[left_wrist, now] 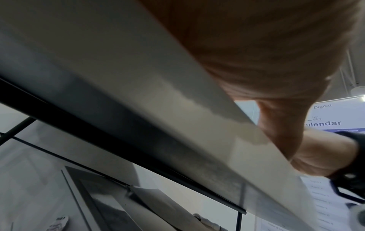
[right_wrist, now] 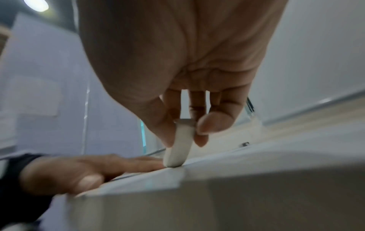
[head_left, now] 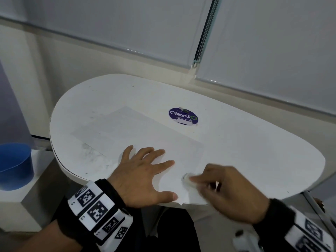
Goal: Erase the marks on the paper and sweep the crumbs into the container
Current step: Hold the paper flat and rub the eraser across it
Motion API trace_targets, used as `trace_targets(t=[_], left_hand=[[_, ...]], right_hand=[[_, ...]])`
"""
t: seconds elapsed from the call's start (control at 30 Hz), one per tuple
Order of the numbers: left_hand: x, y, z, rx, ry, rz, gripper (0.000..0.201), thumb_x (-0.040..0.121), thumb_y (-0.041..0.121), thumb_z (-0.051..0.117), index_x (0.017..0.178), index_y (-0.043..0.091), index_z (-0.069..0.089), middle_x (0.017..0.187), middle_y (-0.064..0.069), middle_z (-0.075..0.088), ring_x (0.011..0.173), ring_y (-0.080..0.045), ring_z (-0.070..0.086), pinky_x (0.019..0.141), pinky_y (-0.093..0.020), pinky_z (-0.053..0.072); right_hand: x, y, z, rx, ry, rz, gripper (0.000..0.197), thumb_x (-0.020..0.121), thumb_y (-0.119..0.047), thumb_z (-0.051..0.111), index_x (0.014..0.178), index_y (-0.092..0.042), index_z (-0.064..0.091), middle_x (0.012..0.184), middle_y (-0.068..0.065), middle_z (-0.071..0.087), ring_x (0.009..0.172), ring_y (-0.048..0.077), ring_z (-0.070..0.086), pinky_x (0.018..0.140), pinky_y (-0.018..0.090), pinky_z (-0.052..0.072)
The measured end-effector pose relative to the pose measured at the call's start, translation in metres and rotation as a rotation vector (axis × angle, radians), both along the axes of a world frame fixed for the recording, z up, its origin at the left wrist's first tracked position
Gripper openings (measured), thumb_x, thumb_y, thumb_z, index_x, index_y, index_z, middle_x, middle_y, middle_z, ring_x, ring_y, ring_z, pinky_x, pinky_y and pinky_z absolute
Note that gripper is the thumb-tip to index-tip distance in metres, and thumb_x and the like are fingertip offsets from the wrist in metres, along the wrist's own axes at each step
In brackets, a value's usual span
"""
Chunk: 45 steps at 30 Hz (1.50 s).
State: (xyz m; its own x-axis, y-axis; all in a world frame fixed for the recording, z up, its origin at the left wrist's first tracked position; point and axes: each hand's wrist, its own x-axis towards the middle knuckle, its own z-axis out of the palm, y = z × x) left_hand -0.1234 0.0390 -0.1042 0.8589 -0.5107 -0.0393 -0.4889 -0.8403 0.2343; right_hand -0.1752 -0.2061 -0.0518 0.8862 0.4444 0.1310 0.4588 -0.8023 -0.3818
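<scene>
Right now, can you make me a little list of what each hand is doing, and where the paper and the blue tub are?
left hand: flat on the paper, fingers spread, holding it down
right hand: pinches a white eraser, tip down on the paper
paper: lies on the white table, near edge at the table's front edge
blue container: off the table, on a lower white stand to the left
sticker: round, purple, beyond the paper

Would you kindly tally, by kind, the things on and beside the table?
Paper: 1
Eraser, pinched in the right hand: 1
Round sticker: 1
Blue container, beside the table: 1
Total: 4
</scene>
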Motion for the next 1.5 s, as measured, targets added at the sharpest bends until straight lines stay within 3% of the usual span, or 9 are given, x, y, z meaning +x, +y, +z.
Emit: trace_targets(t=[0.1,0.4,0.53,0.7,0.87,1.1,1.2,1.33,1.5], left_hand=[[0.000,0.000,0.001,0.000,0.004,-0.009,0.095,0.069,0.096,0.033,0.151,0.056,0.008,0.163,0.022,-0.005,0.148,-0.005,-0.013,0.118,-0.055,-0.015],[0.001,-0.001,0.001,-0.016,0.015,-0.007,0.095,0.068,0.095,0.035,0.150,0.057,0.007,0.163,0.023,-0.006,0.148,-0.004,-0.013,0.117,-0.054,-0.016],[0.000,0.000,0.002,-0.012,0.010,-0.002,0.093,0.071,0.094,0.036,0.151,0.056,0.007,0.163,0.022,-0.006,0.148,-0.005,-0.013,0.118,-0.054,-0.016],[0.000,-0.001,0.002,-0.024,0.008,-0.004,0.094,0.070,0.094,0.036,0.151,0.056,0.007,0.163,0.022,-0.006,0.148,-0.004,-0.013,0.117,-0.053,-0.016],[0.000,0.000,-0.001,-0.036,0.002,-0.010,0.094,0.068,0.095,0.032,0.150,0.056,0.008,0.163,0.022,-0.005,0.148,-0.004,-0.013,0.117,-0.053,-0.017],[0.001,-0.004,0.001,-0.171,-0.135,-0.020,0.074,0.078,0.086,0.025,0.128,0.038,0.053,0.160,0.024,0.018,0.149,0.002,0.004,0.120,-0.042,-0.010],[0.003,-0.004,-0.004,-0.199,-0.100,-0.040,0.068,0.086,0.077,0.036,0.140,0.037,0.037,0.155,0.025,0.029,0.148,0.004,0.005,0.120,-0.033,-0.004],[0.002,-0.003,-0.004,-0.131,-0.113,-0.090,0.078,0.077,0.080,0.016,0.150,0.053,0.021,0.162,0.026,0.011,0.146,-0.002,0.008,0.113,-0.036,0.003],[0.000,-0.003,-0.004,-0.096,-0.098,-0.096,0.075,0.074,0.081,0.014,0.146,0.061,0.025,0.162,0.026,0.011,0.145,-0.004,0.007,0.114,-0.041,0.002]], right_hand=[[-0.020,0.010,0.007,0.050,0.157,0.123,0.025,0.088,-0.036,0.060,0.108,-0.043,0.072,0.076,-0.015,0.057,0.071,0.006,0.060,0.062,0.012,0.040],[-0.012,0.009,0.006,0.073,0.147,0.092,0.023,0.088,-0.028,0.065,0.103,-0.042,0.074,0.076,-0.013,0.060,0.072,0.009,0.060,0.063,0.013,0.040],[0.018,-0.007,0.005,0.133,0.035,-0.122,0.020,0.087,-0.033,0.063,0.098,-0.045,0.075,0.075,-0.021,0.062,0.072,0.006,0.059,0.068,0.015,0.041],[-0.004,0.014,0.002,0.086,0.142,0.073,0.022,0.088,-0.029,0.064,0.103,-0.042,0.073,0.078,-0.012,0.061,0.073,0.007,0.061,0.065,0.014,0.042],[0.023,-0.006,-0.006,0.055,-0.003,-0.158,0.025,0.086,-0.030,0.063,0.104,-0.044,0.073,0.078,-0.018,0.064,0.074,0.004,0.059,0.072,0.023,0.048],[0.022,-0.010,0.003,0.178,-0.025,-0.212,0.023,0.087,-0.032,0.062,0.090,-0.053,0.070,0.082,-0.019,0.066,0.078,0.005,0.060,0.063,0.010,0.038],[0.017,-0.009,-0.005,0.127,-0.040,-0.224,0.024,0.088,-0.024,0.065,0.099,-0.044,0.072,0.087,-0.023,0.065,0.083,0.004,0.063,0.064,0.010,0.040],[0.012,-0.002,-0.005,0.092,0.028,-0.160,0.024,0.086,-0.030,0.062,0.107,-0.033,0.074,0.083,-0.019,0.066,0.084,0.003,0.065,0.069,0.013,0.045],[0.043,-0.023,-0.006,-0.024,-0.090,-0.367,0.022,0.089,-0.039,0.062,0.106,-0.036,0.074,0.087,-0.013,0.070,0.078,0.003,0.061,0.077,0.023,0.048]])
